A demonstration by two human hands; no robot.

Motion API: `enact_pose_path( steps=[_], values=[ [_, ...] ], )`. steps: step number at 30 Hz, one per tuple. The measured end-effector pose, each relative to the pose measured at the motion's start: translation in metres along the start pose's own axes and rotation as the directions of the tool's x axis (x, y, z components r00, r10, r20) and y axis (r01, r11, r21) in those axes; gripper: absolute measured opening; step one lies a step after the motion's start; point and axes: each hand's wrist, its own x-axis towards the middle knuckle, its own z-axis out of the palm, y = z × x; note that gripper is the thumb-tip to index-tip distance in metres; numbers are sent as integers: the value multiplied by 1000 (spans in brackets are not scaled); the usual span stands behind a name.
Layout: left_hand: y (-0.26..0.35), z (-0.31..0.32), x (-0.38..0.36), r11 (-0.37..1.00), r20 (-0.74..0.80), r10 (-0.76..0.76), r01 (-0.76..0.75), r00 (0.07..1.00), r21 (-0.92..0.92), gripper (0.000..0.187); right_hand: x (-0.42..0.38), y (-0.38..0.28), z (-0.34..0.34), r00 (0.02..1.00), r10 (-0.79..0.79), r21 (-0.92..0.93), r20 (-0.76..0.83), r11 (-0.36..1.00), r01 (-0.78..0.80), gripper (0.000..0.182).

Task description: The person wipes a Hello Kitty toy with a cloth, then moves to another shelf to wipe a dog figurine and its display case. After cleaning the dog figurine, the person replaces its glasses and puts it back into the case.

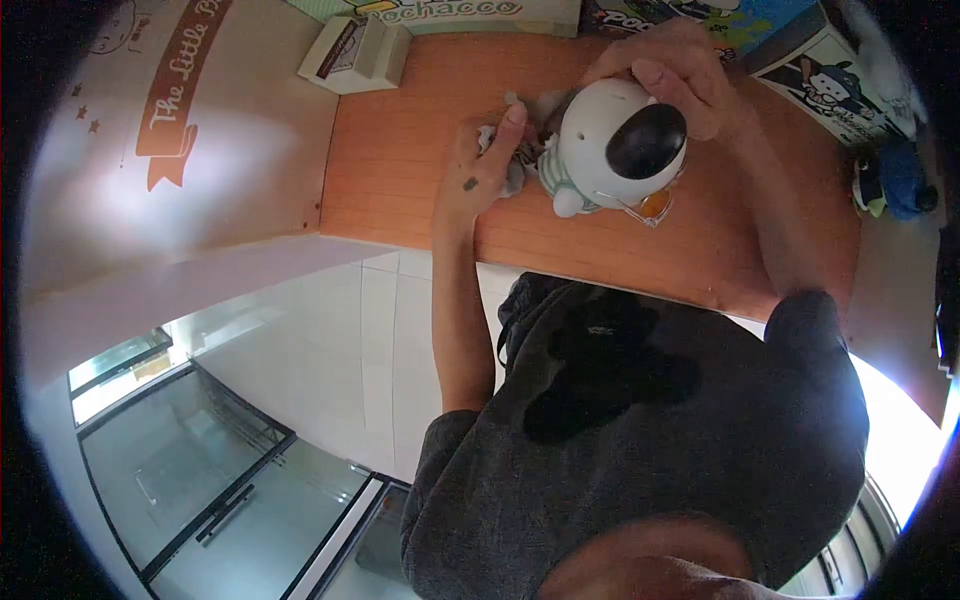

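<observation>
A white dog figurine (600,140) with a large black ear and a green-striped body stands tilted on the wooden shelf. My right hand (685,80) is closed round the far side of its round head, thumb on top. At the figurine's left side, my left hand (480,165) is closed on a crumpled grey cloth (514,182), its thumb pointing up. Part of the cloth is hidden by the fingers, and whether it touches the figurine is hard to tell. A small orange piece in a clear frame (655,206) shows at the figurine's lower right.
A small white box (355,55) stands at the back left of the wooden shelf (390,170). Printed boxes (470,14) line the back. A boxed character (830,88) and a blue plush figure (905,182) are at the right. A printed side panel (230,130) bounds the left.
</observation>
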Motion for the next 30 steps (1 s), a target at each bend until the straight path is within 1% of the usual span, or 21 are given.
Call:
enact_pose_path(
  steps=[2, 3, 5, 6, 8, 9, 11, 12, 14, 15, 17, 18, 20, 21, 23, 24, 26, 27, 29, 30],
  values=[
    [-3, -2, 2, 993, 43, 72, -67, 996, -99, 52, -2, 0, -1, 999, 48, -45, 18, 998, -47, 48],
    [-1, -1, 2, 993, 44, 73, -68, 996, -99, 52, -1, 1, -1, 999, 48, -46, 16, 998, -47, 48],
    [2, 2, 1, 993, -28, 68, -71, 997, -97, 50, 0, 3, 1, 1000, 14, 14, 3, 1000, -14, 47],
    [6, 6, 1, 993, -28, 68, -71, 997, -98, 50, 0, 3, 1, 1000, 14, 15, 4, 1000, -14, 47],
    [14, 13, -1, 990, -96, 92, -102, 991, -102, 51, 0, 4, 1, 1000, -22, -39, 8, 999, 23, 47],
    [15, 12, -2, 990, -95, 92, -102, 991, -103, 51, 0, 4, 1, 1000, -22, -40, 8, 999, 22, 47],
    [16, 8, -4, 998, -57, -24, 20, 998, -60, 52, 0, 0, 2, 999, 30, -5, -16, 1000, -31, 45],
    [13, 7, -3, 998, -56, -23, 19, 998, -62, 52, 1, -4, 2, 999, 31, -7, -15, 999, -32, 45],
    [1, 8, 2, 996, -66, 19, -24, 998, -80, 49, 3, -12, -2, 992, 130, -37, 10, 991, -129, 43],
    [0, 7, 2, 996, -64, 27, -33, 998, -88, 49, 3, -12, -3, 991, 130, -48, 15, 990, -129, 43],
    [-2, 4, -1, 991, -60, -55, 47, 997, -127, 46, -1, -9, 0, 991, 135, -124, -11, 983, -135, 42],
    [-2, 5, 0, 990, -61, -50, 42, 997, -131, 46, -2, -7, 2, 991, 133, -129, -8, 983, -133, 42],
    [-1, 5, 2, 989, -42, -8, 2, 999, -147, 45, -2, -3, 5, 986, 164, -63, -20, 984, -165, 41],
    [5, 7, 0, 989, -44, -3, -4, 999, -151, 45, -3, -2, 5, 987, 161, -68, -16, 984, -162, 41],
    [22, 11, -5, 999, -144, -24, 30, 989, 44, 44, -6, -3, 1, 977, 211, -268, 21, 943, -198, 40],
    [18, 11, -4, 999, -145, -15, 21, 989, 39, 44, -4, -6, 3, 978, 208, -277, 25, 941, -193, 40],
    [6, 8, 1, 999, -64, -3, 0, 998, -38, 44, 0, -12, 8, 968, 231, -232, -101, 940, -249, 39],
    [11, 7, 2, 999, -57, 12, -15, 998, -45, 44, 1, -13, 7, 968, 229, -250, -101, 936, -248, 39],
    [20, 5, 0, 977, -5, -191, 190, 982, 94, 42, 2, -15, 2, 964, 260, -310, -58, 913, -265, 47],
    [21, 6, 0, 982, 0, -171, 171, 985, 82, 42, 3, -18, -2, 965, 257, -332, -53, 907, -259, 47]
  ],
)
